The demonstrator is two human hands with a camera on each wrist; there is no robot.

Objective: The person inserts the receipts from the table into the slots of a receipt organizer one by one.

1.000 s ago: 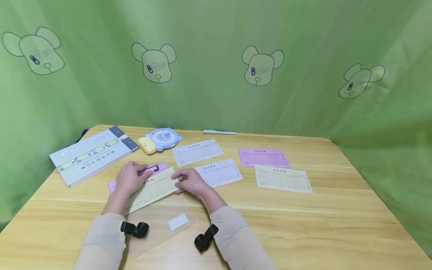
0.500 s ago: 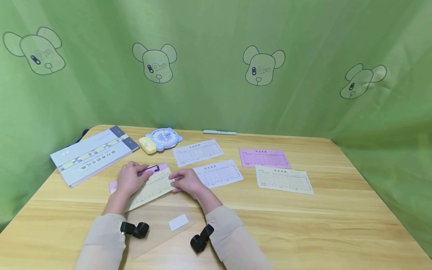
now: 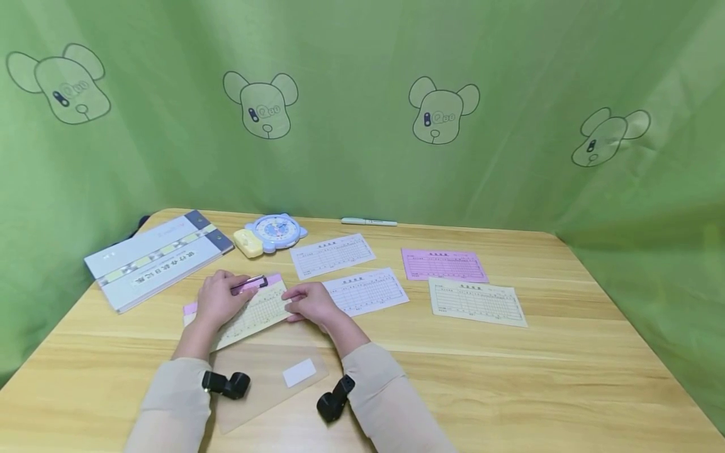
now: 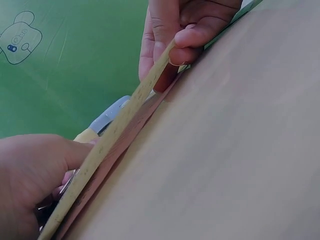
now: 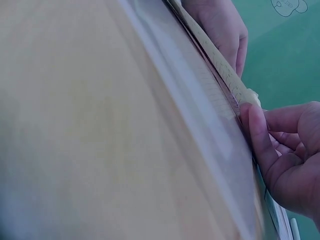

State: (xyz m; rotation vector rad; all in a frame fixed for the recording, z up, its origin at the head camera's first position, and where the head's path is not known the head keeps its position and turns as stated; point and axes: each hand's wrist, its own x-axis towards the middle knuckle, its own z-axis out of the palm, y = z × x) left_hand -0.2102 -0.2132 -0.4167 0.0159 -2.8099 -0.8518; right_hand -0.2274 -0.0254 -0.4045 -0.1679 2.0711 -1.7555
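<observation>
Toward the lower left of the head view, the cream slip (image 3: 255,318) has slid up and leftward over the pink slip (image 3: 274,279) within the last second, its right end pinched by the right hand (image 3: 311,304). The left hand (image 3: 219,299) holds a dark clip (image 3: 263,282) near the pink slip's upper edge; the papers now look closer to lined up, though whether they are clipped cannot be told.

Left forearm (image 3: 170,406) reaches forward; right forearm (image 3: 391,396) angles inward. Left hand (image 3: 219,299) curled, thumb and fingers in a grip. Right hand (image 3: 311,304) pinches between thumb and fingertips. Hands near, apart.
</observation>
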